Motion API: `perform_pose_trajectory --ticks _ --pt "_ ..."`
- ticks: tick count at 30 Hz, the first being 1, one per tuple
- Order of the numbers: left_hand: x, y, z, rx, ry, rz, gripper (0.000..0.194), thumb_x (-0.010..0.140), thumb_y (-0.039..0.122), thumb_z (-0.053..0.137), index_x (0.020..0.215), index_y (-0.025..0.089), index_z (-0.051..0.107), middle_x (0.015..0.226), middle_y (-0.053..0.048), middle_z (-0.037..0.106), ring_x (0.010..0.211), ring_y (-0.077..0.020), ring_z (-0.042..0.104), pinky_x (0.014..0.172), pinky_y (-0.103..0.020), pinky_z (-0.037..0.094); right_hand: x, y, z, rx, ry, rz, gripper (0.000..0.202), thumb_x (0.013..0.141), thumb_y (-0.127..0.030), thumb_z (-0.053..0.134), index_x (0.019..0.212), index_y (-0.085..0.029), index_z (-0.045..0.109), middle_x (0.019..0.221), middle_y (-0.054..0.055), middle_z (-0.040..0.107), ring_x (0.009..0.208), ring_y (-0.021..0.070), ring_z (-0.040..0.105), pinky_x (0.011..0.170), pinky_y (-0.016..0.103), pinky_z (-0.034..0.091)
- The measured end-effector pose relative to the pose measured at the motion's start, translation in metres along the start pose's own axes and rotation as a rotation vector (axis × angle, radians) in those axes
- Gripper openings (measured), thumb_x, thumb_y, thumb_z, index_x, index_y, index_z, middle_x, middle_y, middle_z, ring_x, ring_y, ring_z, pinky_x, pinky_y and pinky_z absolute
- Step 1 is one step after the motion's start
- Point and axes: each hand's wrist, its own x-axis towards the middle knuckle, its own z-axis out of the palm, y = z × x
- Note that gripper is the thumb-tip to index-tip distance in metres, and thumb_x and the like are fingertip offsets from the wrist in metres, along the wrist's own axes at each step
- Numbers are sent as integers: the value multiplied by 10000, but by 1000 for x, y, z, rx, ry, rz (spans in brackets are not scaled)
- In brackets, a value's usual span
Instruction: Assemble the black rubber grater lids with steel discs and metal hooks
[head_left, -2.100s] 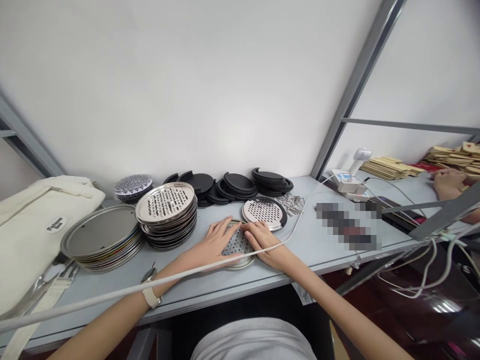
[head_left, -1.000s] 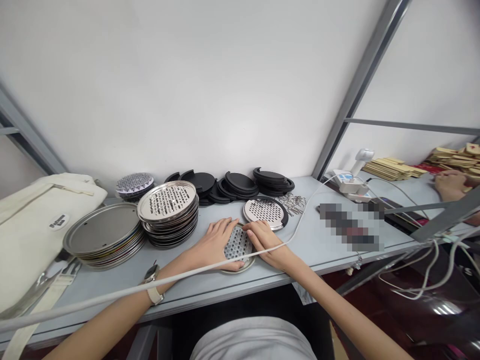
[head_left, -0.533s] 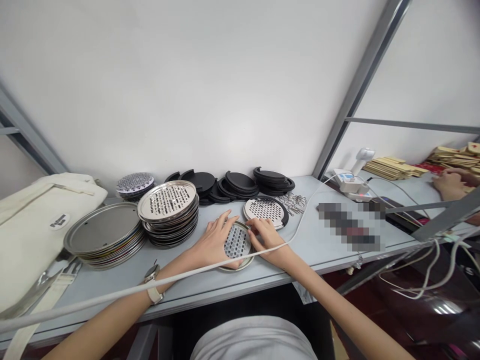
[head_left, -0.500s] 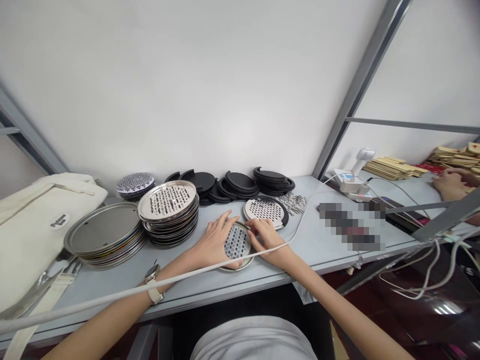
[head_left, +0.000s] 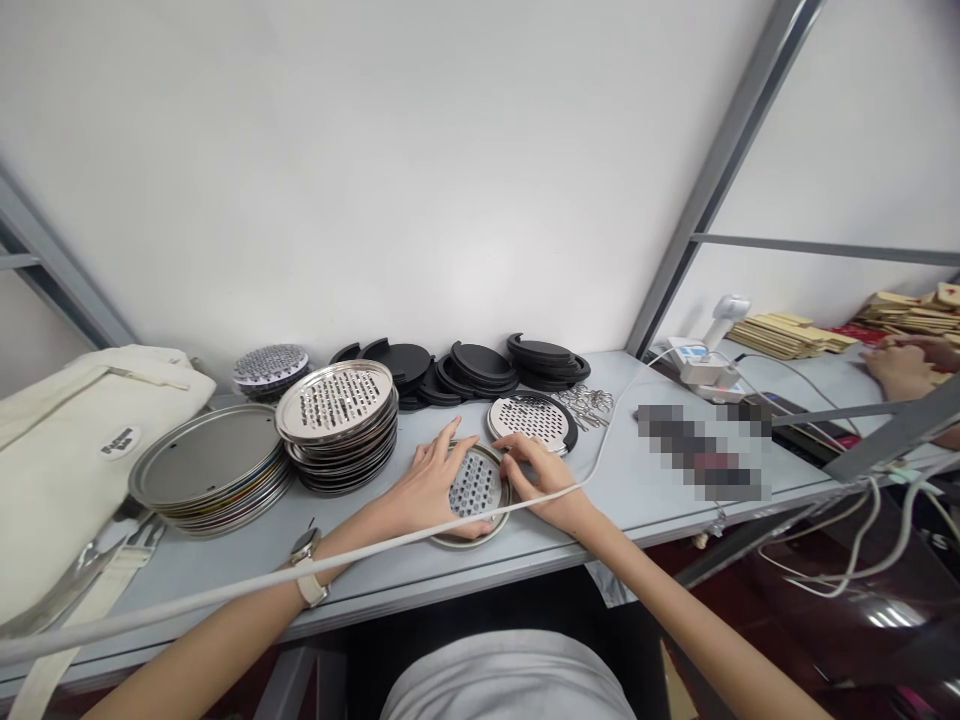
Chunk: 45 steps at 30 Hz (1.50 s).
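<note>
Pressing around the round silver perforated metal disc on the grey worktop, your left hand grips its rim. Your right hand touches its right edge, fingers curled.

Shiny metal grater discs, matt black lids, cream cloth bag

Black discs, cream bag with dark-lettered white label, dark dots patterning silver grater plate
</note>
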Motion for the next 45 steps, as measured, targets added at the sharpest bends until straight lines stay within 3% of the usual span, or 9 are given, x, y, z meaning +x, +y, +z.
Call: perform_pose_trajectory --ticks 17,23,32,38,45 --pt "2 -1 6 13 9 44 1049 573 663 663 1414 222 217 1485 -174 189 1365 -365 163 1064 -548 189 1 -1 5 -50 -20 -61 140 890 -160 409 981 -198 509 795 39 567 795 196 485 781 356 400" --pt "3 -2 11 19 -11 -8 1099 614 663 618 1438 133 121 1494 -197 158 1382 -353 113 1091 -544 137 0 1 7 -98 -31 -76 156 889 -158 407 998 -200 511 798 43 567 783 197 477 783 366 392" --pt "4 -2 14 -10 82 14 1145 569 580 678 1450 139 94 1436 -178 282 1318 -358 257 1078 -528 190 1 1 5 -97 -33 -104 155 884 -144 399 983 -207 501 768 16 585 696 168 502 807 365 367" --pt "3 -4 13 -45 103 34 1122 576 559 688 1453 176 102 1423 -156 309 1307 -354 276 1073 -518 201 1 0 2 -30 -5 -85 159 871 -126 419 952 -213 526 623 -30 570 585 146 506 816 363 381" --pt "4 -8 13 -58 77 13 1106 625 590 653 1464 191 53 1437 -155 290 1304 -354 278 1063 -523 216 -2 1 2 34 51 -89 169 862 -116 431 936 -216 545 643 -14 591 653 161 538 774 338 411"
